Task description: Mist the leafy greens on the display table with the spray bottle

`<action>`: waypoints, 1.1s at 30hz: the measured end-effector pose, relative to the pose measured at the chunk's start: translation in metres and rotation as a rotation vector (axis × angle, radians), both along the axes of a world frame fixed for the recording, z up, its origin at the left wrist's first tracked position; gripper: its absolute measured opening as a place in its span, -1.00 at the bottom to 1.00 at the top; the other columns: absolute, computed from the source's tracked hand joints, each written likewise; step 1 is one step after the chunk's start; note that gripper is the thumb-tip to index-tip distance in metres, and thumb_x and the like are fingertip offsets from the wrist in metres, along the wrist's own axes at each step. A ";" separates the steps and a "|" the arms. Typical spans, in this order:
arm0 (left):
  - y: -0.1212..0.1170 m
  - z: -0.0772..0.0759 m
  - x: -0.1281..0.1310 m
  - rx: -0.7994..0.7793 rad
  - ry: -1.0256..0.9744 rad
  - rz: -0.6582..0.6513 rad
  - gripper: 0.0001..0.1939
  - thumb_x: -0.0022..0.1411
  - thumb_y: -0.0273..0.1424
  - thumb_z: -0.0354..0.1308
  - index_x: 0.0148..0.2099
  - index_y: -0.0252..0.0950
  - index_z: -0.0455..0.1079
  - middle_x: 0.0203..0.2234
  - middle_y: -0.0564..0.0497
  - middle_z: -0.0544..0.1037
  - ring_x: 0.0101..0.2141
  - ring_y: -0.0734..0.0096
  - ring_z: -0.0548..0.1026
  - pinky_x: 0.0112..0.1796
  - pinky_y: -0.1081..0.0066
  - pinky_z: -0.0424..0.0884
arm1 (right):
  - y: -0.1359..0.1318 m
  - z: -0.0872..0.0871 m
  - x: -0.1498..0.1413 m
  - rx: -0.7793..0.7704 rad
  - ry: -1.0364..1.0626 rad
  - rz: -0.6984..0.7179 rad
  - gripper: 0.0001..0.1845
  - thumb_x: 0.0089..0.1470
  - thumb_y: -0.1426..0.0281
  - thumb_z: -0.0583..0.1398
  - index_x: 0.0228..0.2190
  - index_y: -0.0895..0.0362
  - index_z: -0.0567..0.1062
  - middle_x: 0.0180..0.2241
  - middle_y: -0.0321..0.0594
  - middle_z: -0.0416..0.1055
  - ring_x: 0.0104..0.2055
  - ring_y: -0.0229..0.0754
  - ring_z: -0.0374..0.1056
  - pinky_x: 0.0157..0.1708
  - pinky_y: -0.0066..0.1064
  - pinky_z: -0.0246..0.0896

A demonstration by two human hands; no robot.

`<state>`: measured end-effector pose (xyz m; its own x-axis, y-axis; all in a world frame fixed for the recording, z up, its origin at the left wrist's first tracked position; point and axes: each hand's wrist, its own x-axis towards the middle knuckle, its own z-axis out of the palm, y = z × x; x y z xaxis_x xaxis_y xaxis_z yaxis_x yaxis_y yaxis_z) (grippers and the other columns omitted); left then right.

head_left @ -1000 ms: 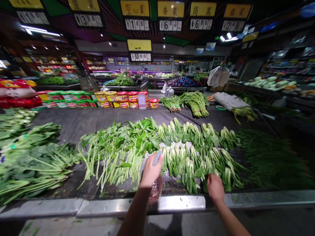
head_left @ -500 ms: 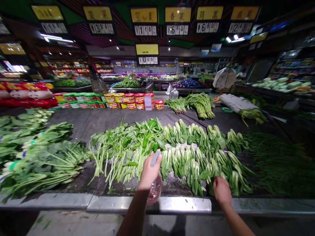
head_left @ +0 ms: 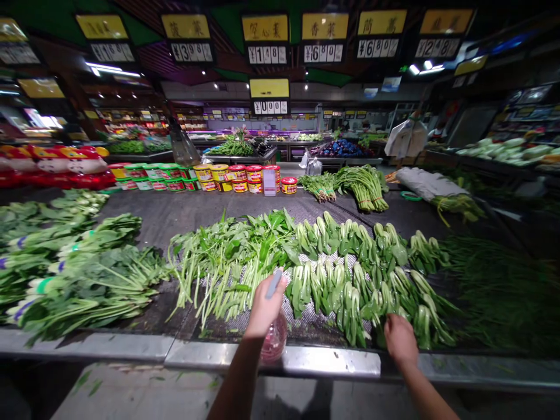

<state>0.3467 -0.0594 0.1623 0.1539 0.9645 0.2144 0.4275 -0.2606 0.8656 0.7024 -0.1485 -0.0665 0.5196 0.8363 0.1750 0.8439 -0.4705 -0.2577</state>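
Note:
My left hand (head_left: 266,306) is closed around a clear pinkish spray bottle (head_left: 275,338) with a grey top, held over the shelf's front edge. Beyond it lie loose water spinach stems (head_left: 236,280) on black mesh. To its right, bok choy (head_left: 350,297) is laid out in two rough rows, white stem ends facing away and wet-looking leaves toward me. At the near right of these rows, my right hand (head_left: 400,338) has its fingers curled closed at the leaf ends of a bok choy; the fingertips are hidden.
A metal edge strip (head_left: 324,359) runs along the front. Banded leafy greens (head_left: 100,286) lie at the left, dark thin greens (head_left: 494,291) at the right. Stacked tubs (head_left: 236,178), green bundles (head_left: 361,186) and a wrapped bundle (head_left: 433,182) line the back. Price signs (head_left: 266,35) hang above.
The view has turned left, so the shelf and vegetables appear farther right and more banded greens show. Both hands keep nearly the same pose, the left still holding the spray bottle.

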 end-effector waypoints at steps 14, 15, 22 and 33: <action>0.003 -0.041 -0.030 -0.116 -0.074 -0.074 -0.61 0.20 -0.13 0.03 -0.26 -0.38 0.45 -0.55 0.02 0.45 -0.49 0.39 0.39 -0.44 0.44 0.28 | -0.002 0.007 -0.003 -0.021 -0.001 -0.040 -0.64 0.10 0.43 -0.03 -0.16 0.24 0.45 -0.18 -0.02 0.42 -0.10 -0.08 0.29 -0.12 -0.36 0.09; 0.003 -0.046 -0.031 -0.129 -0.075 -0.072 -0.60 0.20 -0.13 0.03 -0.20 -0.38 0.45 -0.57 0.03 0.44 -0.51 0.40 0.39 -0.45 0.44 0.28 | -0.002 0.008 -0.003 -0.020 -0.001 -0.039 -0.64 0.10 0.43 -0.04 -0.15 0.25 0.45 -0.18 -0.02 0.42 -0.11 -0.08 0.29 -0.11 -0.36 0.09; -0.003 -0.060 -0.039 -0.191 -0.074 -0.081 -0.58 0.17 -0.11 0.05 -0.21 -0.38 0.46 -0.64 0.05 0.41 -0.59 0.43 0.36 -0.53 0.46 0.24 | -0.003 0.009 -0.003 -0.031 -0.007 -0.044 -0.64 0.10 0.43 -0.04 -0.16 0.24 0.45 -0.19 -0.04 0.41 -0.12 -0.08 0.28 -0.12 -0.37 0.08; -0.015 -0.044 -0.031 -0.248 -0.145 -0.255 -0.61 0.16 -0.10 0.07 -0.29 -0.36 0.46 -0.52 -0.05 0.49 -0.48 0.37 0.42 -0.44 0.42 0.33 | -0.002 0.015 -0.007 -0.026 -0.013 -0.065 -0.67 0.09 0.46 -0.03 -0.20 0.23 0.47 -0.25 -0.02 0.41 -0.14 -0.09 0.27 -0.16 -0.37 0.08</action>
<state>0.3155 -0.0742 0.1181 0.3811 0.9244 0.0161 0.2447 -0.1177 0.9624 0.6957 -0.1505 -0.0518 0.5709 0.8051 0.1606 0.8145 -0.5309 -0.2341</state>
